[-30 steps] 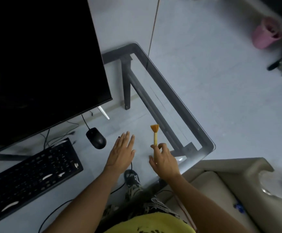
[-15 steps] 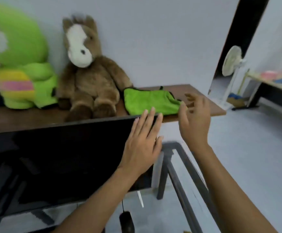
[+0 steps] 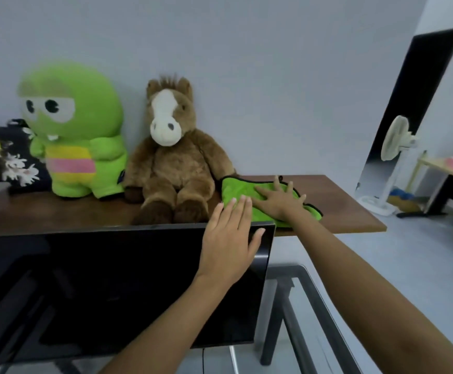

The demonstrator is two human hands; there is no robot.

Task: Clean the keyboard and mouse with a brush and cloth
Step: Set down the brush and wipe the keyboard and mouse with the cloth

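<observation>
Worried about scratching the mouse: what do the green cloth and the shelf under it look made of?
The green cloth looks like soft, fuzzy microfibre with dark stitched edging. The shelf looks like brown wood or wood-look laminate with a smooth matt finish.

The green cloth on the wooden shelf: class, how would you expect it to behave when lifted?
The green cloth lies rumpled with wavy edges, so it will probably hang limp. It looks thin, so likely light. The right hand rests flat on it; on the smooth shelf it may slide before bunching.
</observation>
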